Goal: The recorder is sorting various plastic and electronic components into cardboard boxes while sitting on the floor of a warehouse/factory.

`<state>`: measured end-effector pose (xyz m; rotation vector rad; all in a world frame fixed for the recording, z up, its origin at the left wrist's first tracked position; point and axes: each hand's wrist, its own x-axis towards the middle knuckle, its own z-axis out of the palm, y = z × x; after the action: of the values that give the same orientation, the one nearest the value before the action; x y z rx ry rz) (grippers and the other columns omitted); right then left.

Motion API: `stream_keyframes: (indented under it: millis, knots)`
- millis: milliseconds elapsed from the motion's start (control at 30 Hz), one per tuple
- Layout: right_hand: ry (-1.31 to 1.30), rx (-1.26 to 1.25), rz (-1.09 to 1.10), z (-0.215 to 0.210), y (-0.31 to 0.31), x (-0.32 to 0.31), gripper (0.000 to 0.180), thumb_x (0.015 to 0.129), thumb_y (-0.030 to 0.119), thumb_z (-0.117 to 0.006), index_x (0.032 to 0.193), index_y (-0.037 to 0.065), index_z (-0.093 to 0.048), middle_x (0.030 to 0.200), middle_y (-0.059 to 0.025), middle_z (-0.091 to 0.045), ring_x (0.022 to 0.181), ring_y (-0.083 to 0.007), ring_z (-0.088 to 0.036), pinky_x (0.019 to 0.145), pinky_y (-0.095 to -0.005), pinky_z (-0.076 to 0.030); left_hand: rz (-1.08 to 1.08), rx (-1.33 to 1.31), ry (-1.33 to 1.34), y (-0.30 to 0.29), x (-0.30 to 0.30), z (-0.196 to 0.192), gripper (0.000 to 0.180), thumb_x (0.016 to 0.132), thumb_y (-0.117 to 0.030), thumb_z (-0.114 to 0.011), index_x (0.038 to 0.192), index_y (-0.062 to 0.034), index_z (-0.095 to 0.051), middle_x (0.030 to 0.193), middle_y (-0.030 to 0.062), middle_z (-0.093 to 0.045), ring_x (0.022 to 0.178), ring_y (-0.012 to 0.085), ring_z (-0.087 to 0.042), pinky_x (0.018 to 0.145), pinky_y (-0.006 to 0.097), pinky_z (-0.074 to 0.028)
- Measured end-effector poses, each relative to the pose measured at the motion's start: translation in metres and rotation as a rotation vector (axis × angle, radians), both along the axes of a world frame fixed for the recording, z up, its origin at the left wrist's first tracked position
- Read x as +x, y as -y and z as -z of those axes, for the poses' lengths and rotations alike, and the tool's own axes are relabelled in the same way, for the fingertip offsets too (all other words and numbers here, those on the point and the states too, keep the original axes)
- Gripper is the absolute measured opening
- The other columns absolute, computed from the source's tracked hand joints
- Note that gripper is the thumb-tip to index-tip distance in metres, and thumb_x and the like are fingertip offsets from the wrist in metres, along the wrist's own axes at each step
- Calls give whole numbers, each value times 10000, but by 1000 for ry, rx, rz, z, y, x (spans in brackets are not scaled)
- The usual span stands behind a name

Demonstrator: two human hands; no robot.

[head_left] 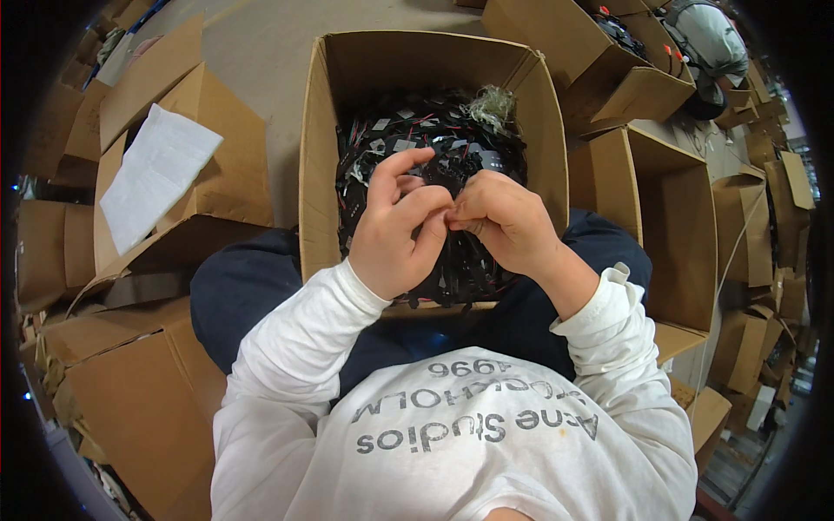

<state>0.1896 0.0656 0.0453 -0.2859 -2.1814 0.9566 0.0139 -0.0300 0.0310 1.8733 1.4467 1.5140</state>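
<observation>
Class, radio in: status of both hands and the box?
Left hand and right hand pinching one small piece together. Cardboard box of black wired parts beneath. Nothing blocking.

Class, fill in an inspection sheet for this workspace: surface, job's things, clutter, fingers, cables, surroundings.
Surface: open cardboard box held between the knees; concrete floor beyond.
Job's things: black parts with small white tabs, heaped in the box.
Clutter: white sheet on a box at left.
Fingers: left hand and right hand meet, pinching something small, too small to tell.
Cables: thin red and green wires among the parts.
Surroundings: more boxes on both sides.
</observation>
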Motion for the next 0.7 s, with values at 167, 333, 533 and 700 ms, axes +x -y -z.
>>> stream_keyframes:
  millis: [167,333,533,700]
  knots:
    - [-20,-166,82,1,1,2,136,836,-22,-789,892,18,-672,849,-69,-697,825,-191,-679,729,-298,-545,-6,16,22,-1,0,9,196,863,35,-626,1028,-66,-655,1436,222,-400,1043,287,-591,984,412,-498]
    - [-144,-706,50,2,13,5,181,838,-159,-720,831,2,-637,959,-115,-692,890,-166,-660,785,-277,-540,-5,53,51,-1,7,22,142,939,-33,-594,1051,-119,-611,1471,185,-342,1283,314,-450,1119,476,-392]
    - [-154,-520,-20,-3,11,7,240,786,-166,-729,772,19,-578,959,-104,-663,874,-164,-649,767,-284,-534,84,85,239,3,13,30,176,948,-15,-642,1087,-122,-640,1560,245,-268,1394,392,-421,1122,466,-388]
    - [-60,-103,-74,-12,5,13,238,740,-99,-765,768,31,-568,943,-90,-650,829,-223,-637,727,-301,-529,157,44,272,8,11,20,173,959,-13,-652,1101,-111,-654,1562,241,-337,1375,335,-458,1051,397,-454]
